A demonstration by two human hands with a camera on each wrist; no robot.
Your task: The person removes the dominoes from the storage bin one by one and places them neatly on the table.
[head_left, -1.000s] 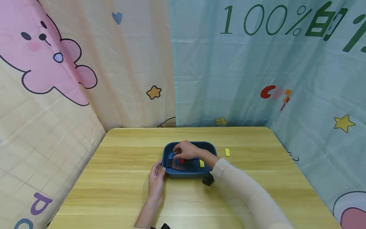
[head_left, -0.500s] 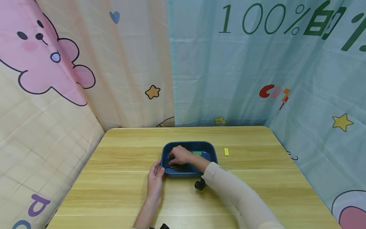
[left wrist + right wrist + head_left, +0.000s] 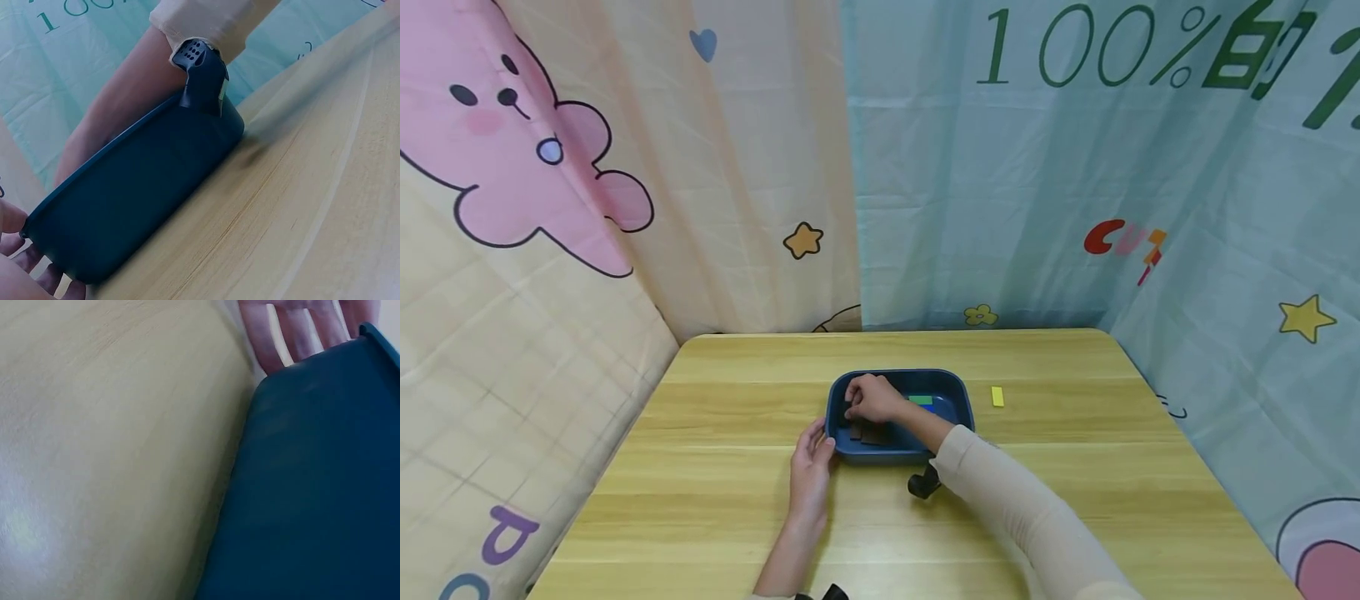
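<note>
A dark blue rectangular tray (image 3: pixel 955 446) stands on the wooden table. My left hand (image 3: pixel 810 467) rests against its left end; in the right wrist view straight fingers (image 3: pixel 299 334) press the outer wall. My right hand (image 3: pixel 876 400) is inside the tray at the left, its fingers bent downward. Whether the fingertips pinch a piece is hidden. Dark brown flat pieces (image 3: pixel 872 434) lie below that hand. A small green strip (image 3: pixel 921 400) shows beyond the right wrist, with a bit of blue (image 3: pixel 928 408) beside it.
A small yellow strip (image 3: pixel 997 397) lies on the table (image 3: pixel 1060 467) to the right of the tray. Printed curtains (image 3: pixel 925 208) hang behind and on both sides. A black wrist camera (image 3: pixel 924 482) sits under the right sleeve, close to the tray's front wall.
My right hand first moved down and left in the tray, then rose slightly. Its forearm now covers the red and yellow pieces seen earlier, and the green strip shows. The left hand stays put.
</note>
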